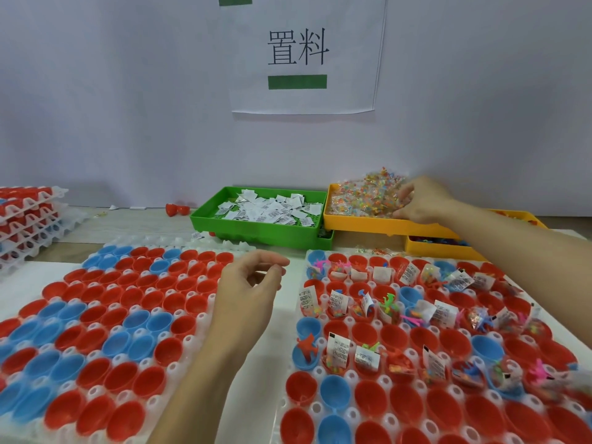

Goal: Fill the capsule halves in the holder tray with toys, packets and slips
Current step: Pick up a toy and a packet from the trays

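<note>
Packets (362, 200) of coloured beads lie heaped in the yellow bin (358, 223) at the far right of the tabletop, and the right hand (419, 200) has its curled fingers in the heap; whether they already pinch a packet I cannot tell. The holder tray (315, 408) with half-filled capsule halves (397, 338) lies nearer to the person, below this hand, its front rows empty; the left hand (250, 283) hovers loosely open, holding nothing, between the two trays, so the right is nearer to the packets.
</note>
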